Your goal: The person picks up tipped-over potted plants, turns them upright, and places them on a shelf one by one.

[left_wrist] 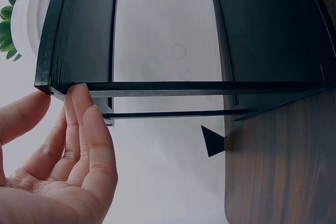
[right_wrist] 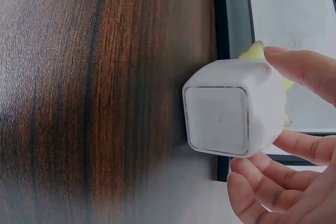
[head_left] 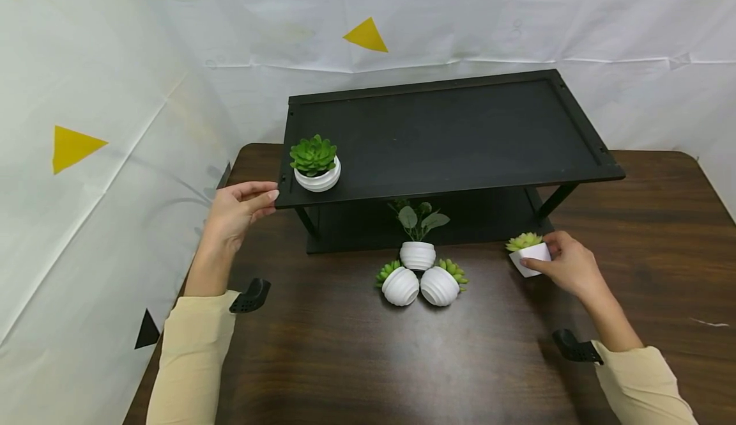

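Observation:
My left hand [head_left: 234, 213] pinches the front left corner of a black two-tier shelf [head_left: 454, 137]. In the left wrist view its thumb lies against the outer edge and its fingertips reach under the top board. On the right, my right hand [head_left: 569, 264] holds a small square white pot [head_left: 531, 261] with a pale green succulent [head_left: 524, 241] between thumb and fingers. That pot is tilted, and its flat base [right_wrist: 217, 119] faces the right wrist camera. It is close to the shelf's front right corner.
A green succulent in a round white pot [head_left: 318, 179] stands on the top board's left end. Before the shelf, a leafy plant's white pot [head_left: 418, 255] is grouped with two tipped white pots [head_left: 400, 286] holding succulents. All are on a brown wooden table [head_left: 345, 361]; white sheeting [head_left: 460, 16] hangs behind.

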